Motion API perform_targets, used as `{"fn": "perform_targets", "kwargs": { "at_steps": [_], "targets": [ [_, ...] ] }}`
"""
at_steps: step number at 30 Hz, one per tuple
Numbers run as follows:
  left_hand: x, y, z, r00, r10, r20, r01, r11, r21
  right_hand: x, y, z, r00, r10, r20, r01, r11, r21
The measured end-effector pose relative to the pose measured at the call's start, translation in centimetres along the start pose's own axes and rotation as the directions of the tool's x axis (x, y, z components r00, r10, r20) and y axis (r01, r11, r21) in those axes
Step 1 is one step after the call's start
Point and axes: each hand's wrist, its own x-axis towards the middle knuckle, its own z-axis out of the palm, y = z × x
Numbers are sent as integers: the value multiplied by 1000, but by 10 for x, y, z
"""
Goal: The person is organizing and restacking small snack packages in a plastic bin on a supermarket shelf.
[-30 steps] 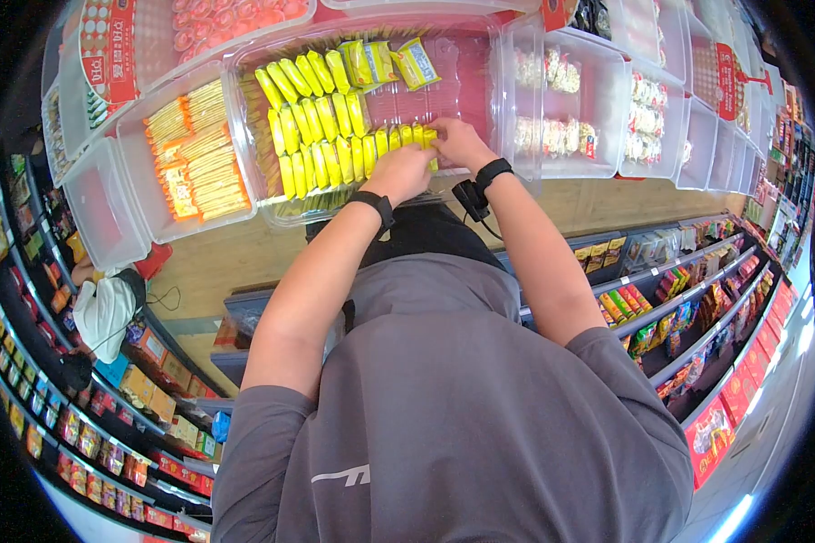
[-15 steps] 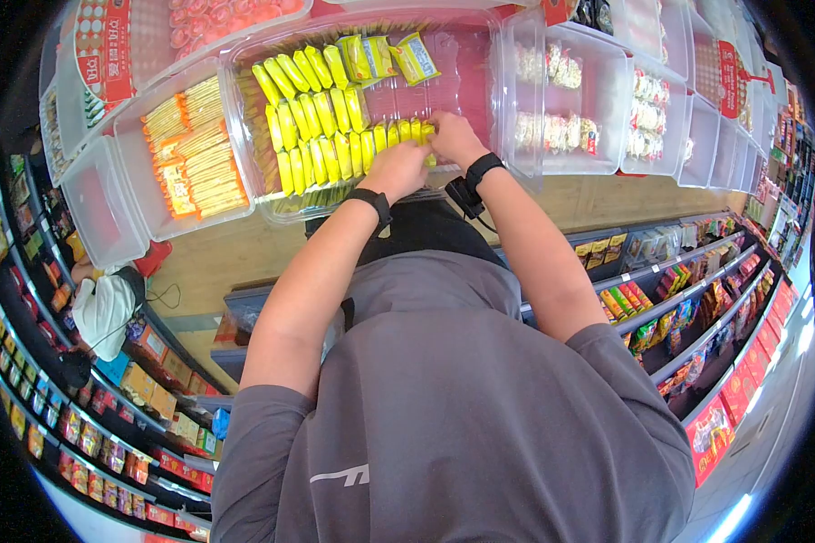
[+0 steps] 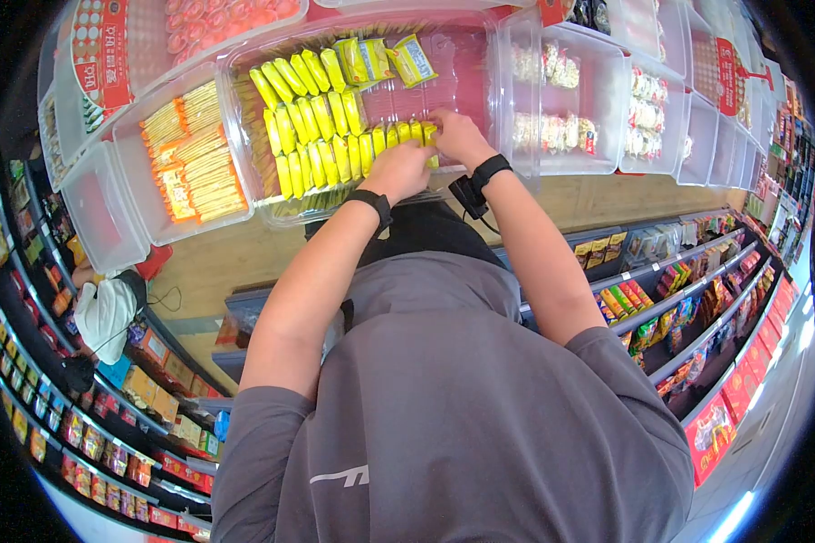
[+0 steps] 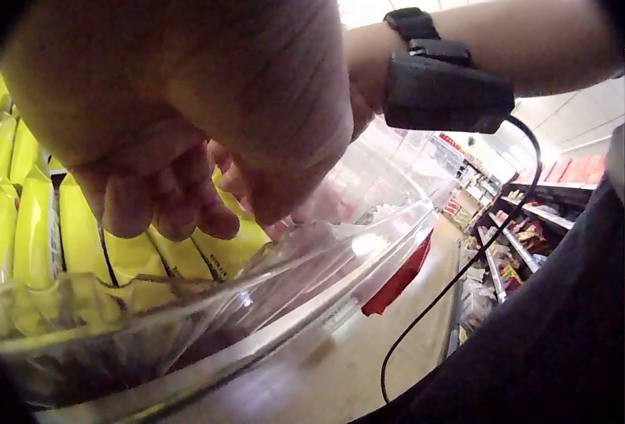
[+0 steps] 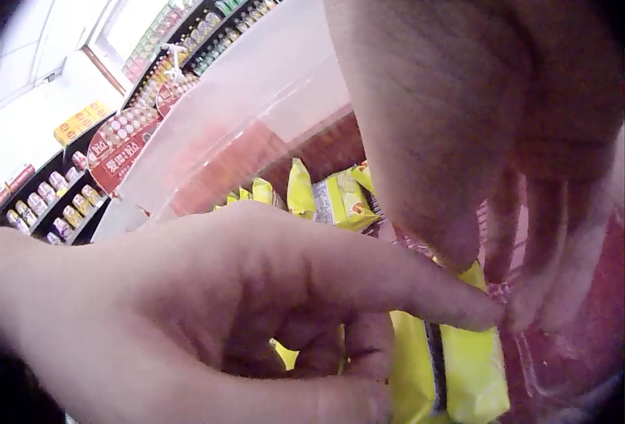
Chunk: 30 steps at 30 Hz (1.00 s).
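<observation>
Yellow wrapped snack packets (image 3: 311, 124) stand on edge in rows inside a clear plastic tub (image 3: 468, 63). At the right end of the front row, my left hand (image 3: 400, 172) and right hand (image 3: 462, 141) meet. The left index finger lies against the top of the end packet (image 5: 475, 375) in the right wrist view, and the other left fingers rest over packets in the left wrist view. My right thumb touches that same packet from the far side, while the right fingers reach loosely down beside it. Several packets lie flat at the tub's back.
Left of the tub stands a bin of orange-wrapped sticks (image 3: 201, 163); to its right, bins hold white-wrapped sweets (image 3: 566, 136). Pink sweets (image 3: 231, 18) sit behind. Stocked shelves (image 3: 688, 299) run along the right, more on the left. A cable (image 4: 459, 278) hangs from the right wrist camera.
Both hands stay at the end of the front row, with only slight finger shifts. The rows of packets look the same.
</observation>
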Motion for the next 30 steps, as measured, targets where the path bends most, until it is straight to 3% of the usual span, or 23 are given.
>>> {"fn": "perform_targets", "kwargs": {
  "at_steps": [9, 15, 18, 21, 24, 30],
  "targets": [
    [1, 3, -3, 1000, 15, 17, -15, 1000, -5, 2, -4, -5, 999, 43, -4, -44, 994, -101],
    [0, 1, -2, 1000, -2, 14, 2, 1000, 3, 3, 3, 0, 996, -88, 26, 88, 996, 18],
    [-2, -1, -1, 1000, -18, 22, 18, 1000, 7, 5, 6, 3, 992, -68, 104, 67, 998, 15],
    [-3, -1, -2, 999, -30, 27, 30, 1000, 3, 3, 1, -1, 983, 47, 177, -60, 996, 72],
    [-3, 1, -4, 999, -20, 29, 20, 1000, -17, 3, 6, 0, 991, -80, 109, 88, 994, -65],
    [-1, 0, 0, 999, -5, 37, 5, 1000, -13, 1, 5, 8, 999, -6, 49, 12, 992, -123]
  ]
}}
